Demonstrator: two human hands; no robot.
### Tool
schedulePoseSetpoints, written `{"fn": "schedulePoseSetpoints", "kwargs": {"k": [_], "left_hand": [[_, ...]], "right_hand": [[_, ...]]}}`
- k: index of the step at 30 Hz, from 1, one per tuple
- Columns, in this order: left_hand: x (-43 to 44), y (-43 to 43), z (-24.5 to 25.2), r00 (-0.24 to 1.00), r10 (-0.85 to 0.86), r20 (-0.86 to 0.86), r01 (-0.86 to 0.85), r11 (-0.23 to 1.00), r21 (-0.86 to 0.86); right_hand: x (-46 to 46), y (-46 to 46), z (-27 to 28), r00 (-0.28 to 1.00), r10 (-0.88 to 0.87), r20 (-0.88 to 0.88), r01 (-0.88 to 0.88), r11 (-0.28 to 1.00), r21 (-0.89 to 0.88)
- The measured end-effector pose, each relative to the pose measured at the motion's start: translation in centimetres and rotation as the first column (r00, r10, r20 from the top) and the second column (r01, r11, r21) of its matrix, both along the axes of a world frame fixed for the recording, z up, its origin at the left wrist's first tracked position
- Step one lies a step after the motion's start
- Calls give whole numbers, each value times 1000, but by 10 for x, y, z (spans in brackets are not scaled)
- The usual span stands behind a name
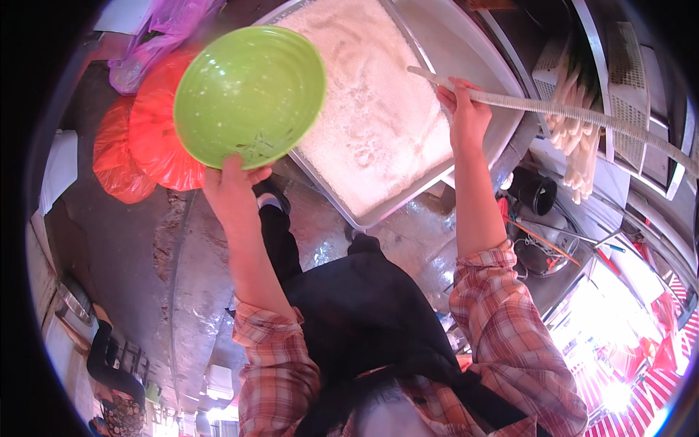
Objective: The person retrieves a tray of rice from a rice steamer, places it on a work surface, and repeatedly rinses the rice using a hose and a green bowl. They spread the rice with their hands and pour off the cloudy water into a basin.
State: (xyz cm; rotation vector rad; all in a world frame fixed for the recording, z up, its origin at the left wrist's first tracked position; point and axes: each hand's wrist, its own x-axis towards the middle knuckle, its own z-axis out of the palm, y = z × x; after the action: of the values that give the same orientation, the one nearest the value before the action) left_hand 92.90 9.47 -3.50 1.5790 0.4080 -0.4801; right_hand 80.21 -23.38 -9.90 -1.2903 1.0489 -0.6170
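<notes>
My left hand [232,188] grips the near rim of a round green bowl [248,93], tilted so that its inside faces me. White specks and a few dark, thin bits stick to that inside. Around a pale ribbed hose [568,112] the fingers of my right hand [469,114] are closed, near the hose's tapered end. That end points over a rectangular metal tray [418,194] filled with white grains [360,109] that look like rice. A large whitish basin [494,49] lies beneath and beside the tray. The bowl's right edge overlaps the tray's left side in view.
Red plastic bags [158,125] and a purple bag [131,65] lie to the left. At the right, long white stalks like leeks [579,142] stick out near a perforated white basket [628,109]. The floor [207,273] looks wet. Another person [120,388] is at lower left.
</notes>
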Motion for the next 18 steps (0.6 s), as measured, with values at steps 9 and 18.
{"fn": "schedulePoseSetpoints", "kwargs": {"k": [9,18], "left_hand": [[0,1,1,993,14,-119,-31,990,-138],[-6,3,-13,990,-42,-138,22,989,-144]], "right_hand": [[-130,25,12,970,-108,-220,95,993,-71],[-130,63,25,997,-29,-76,44,978,204]]}}
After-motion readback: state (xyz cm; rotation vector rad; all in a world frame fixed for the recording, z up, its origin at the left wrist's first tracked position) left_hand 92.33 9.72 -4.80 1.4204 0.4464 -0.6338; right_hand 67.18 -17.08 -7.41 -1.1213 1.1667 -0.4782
